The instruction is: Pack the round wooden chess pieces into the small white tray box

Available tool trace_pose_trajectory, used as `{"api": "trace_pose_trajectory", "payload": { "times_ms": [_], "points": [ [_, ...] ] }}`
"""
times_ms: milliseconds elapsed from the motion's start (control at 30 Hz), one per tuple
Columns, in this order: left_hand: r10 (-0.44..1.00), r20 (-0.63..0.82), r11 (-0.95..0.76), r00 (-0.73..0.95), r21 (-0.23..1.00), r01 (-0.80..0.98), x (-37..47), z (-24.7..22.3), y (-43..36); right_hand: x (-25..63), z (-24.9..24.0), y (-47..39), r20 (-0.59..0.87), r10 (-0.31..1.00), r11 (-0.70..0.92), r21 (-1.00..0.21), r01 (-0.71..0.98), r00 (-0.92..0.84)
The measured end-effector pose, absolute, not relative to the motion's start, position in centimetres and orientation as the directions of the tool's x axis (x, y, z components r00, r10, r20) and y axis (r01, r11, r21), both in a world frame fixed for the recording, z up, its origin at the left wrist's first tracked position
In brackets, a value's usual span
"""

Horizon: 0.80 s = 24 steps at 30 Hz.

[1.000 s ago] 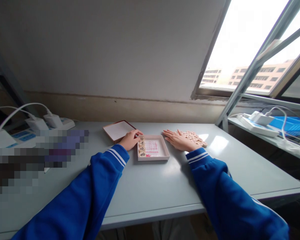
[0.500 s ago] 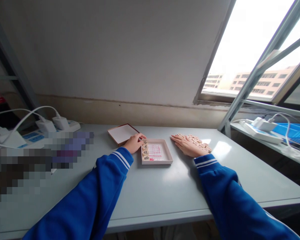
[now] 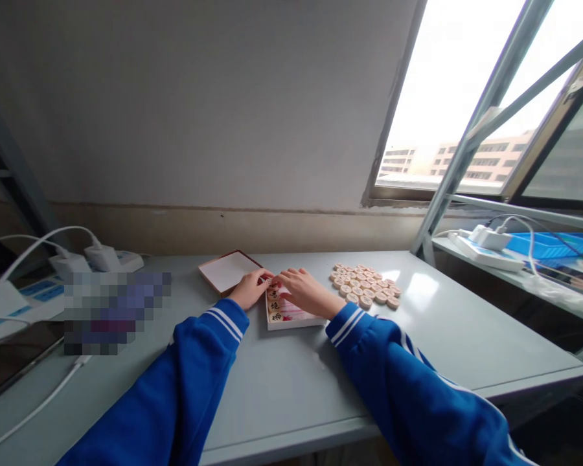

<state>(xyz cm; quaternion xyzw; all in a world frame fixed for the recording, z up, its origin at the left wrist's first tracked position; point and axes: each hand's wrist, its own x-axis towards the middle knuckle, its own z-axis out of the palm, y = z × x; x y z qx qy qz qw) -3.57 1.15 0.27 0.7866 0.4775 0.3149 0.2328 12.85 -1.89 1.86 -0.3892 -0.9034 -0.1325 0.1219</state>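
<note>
A shallow white box (image 3: 296, 325) lies on the grey table, with round wooden pieces (image 3: 275, 305) bearing black characters in a column along its left side. My left hand (image 3: 251, 289) is at the box's upper left corner, its fingers bent. Over the box, my right hand (image 3: 304, 291) reaches to the same corner, fingertips close to the left hand's. What the fingertips of either hand hold, if anything, is too small to tell. Several loose round pieces (image 3: 364, 285) lie flat in a group right of the box.
The box lid (image 3: 230, 273) rests open side up behind my left hand. Power strips with white plugs (image 3: 102, 257) and cables are at the left, near a phone-like dark device (image 3: 19, 356). On the right shelf sit another strip (image 3: 486, 252) and a blue tray (image 3: 558, 244).
My right hand has moved left from the loose pieces to the box's upper left corner. My left hand stays by that corner. The view has shifted slightly.
</note>
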Motion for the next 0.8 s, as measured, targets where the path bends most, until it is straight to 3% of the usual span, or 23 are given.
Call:
{"api": "trace_pose_trajectory", "payload": {
  "times_ms": [567,800],
  "points": [
    [0.908,0.235,-0.41,0.346,0.668,0.621,-3.5,0.6,0.7,13.4,1.5,-1.5,0.362,0.664,0.67,0.098,0.735,-0.654],
    [0.902,0.236,-0.417,0.361,0.688,0.594,-3.6,0.5,0.8,16.8,3.7,-0.9,0.428,0.775,0.534,-0.049,0.844,-0.465]
  ]
}}
